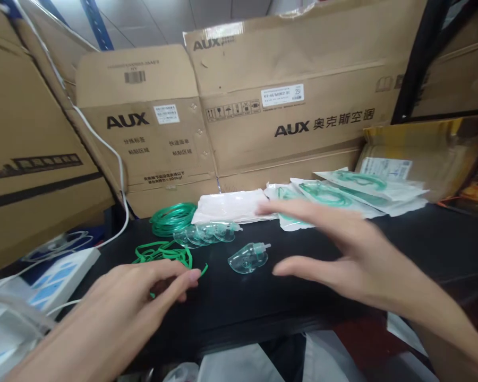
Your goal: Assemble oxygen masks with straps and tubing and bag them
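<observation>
Between the thumb and fingers of my left hand (155, 294) is pinched a thin green elastic strap (204, 270), its end sticking out past my fingertips. A loose pile of green straps (159, 252) lies just behind that hand. My right hand (338, 249) is held above the table with thumb and fingers spread and nothing in it. To the left of its thumb, a single clear green-tinted oxygen mask (247, 258) rests on the black surface. A nested row of similar masks (207, 234) sits farther back, next to a coil of green tubing (173, 218).
A white folded stack (233, 207) and several clear packets with green tubing (326, 193) lie along the back. Cardboard sheets (239, 143) stand behind the black table (302, 302). At left are a white power strip (66, 278) and a hanging white cable (121, 175).
</observation>
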A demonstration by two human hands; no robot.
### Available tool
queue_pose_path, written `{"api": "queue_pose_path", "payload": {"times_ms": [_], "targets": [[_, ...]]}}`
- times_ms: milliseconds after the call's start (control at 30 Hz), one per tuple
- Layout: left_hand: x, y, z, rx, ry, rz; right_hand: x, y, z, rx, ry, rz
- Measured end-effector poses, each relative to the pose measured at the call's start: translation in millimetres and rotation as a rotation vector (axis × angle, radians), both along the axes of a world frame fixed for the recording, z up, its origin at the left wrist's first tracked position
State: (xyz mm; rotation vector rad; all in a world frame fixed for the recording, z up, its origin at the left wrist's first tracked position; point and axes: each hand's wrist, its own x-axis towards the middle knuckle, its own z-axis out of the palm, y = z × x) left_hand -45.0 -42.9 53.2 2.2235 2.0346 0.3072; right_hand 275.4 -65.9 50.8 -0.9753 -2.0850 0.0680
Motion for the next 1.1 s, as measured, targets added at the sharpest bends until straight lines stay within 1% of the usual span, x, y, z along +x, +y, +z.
{"api": "queue_pose_path", "payload": {"times_ms": [33,100,167,233,433,567,633,767,867,933,1000,1100], "targets": [[0.5,7.0,4.8,-0.015,0.028,0.013,-3.7,9.6,-7.2,-0.023,-0.058,0.016],[0.5,20.6,7.3,-0.038,0.072,0.018,-10.3,27.0,-23.7,-0.113,-0.171,-0.012],[0.0,30.5,3.3,-0.057,0.096,0.008,-15.3,38.4,-37.5,-0.184,-0.244,-0.031],[-0.4,34.7,-2.2,-0.096,0.107,0.017,-18.5,42.7,-44.7,-0.217,-0.278,-0.03],[-7.3,35.7,-10.3,-0.142,0.078,0.048,-21.6,39.9,-43.7,-0.255,-0.236,-0.034],[-6.6,39.1,-13.6,-0.129,0.042,-0.005,-25.5,41.3,-46.0,-0.288,-0.204,-0.059],[3.1,37.8,-13.0,-0.116,0.034,-0.048,-27.5,41.7,-47.6,-0.3,-0.204,-0.071],[32.1,29.1,-9.6,-0.146,-0.008,-0.127,-28.6,40.5,-48.9,-0.304,-0.221,-0.072],[42.6,24.1,-8.9,-0.146,-0.039,-0.157,-26.4,39.9,-48.7,-0.361,-0.239,-0.047],[40.3,23.0,-9.9,-0.147,-0.063,-0.181,-24.2,40.4,-48.4,-0.419,-0.258,-0.038],[32.8,23.0,-13.2,-0.158,-0.11,-0.227,-22.0,41.1,-48.0,-0.463,-0.281,-0.039],[18.3,22.9,-24.1,-0.192,-0.196,-0.308,-19.3,41.5,-47.4,-0.465,-0.295,-0.05]]}}
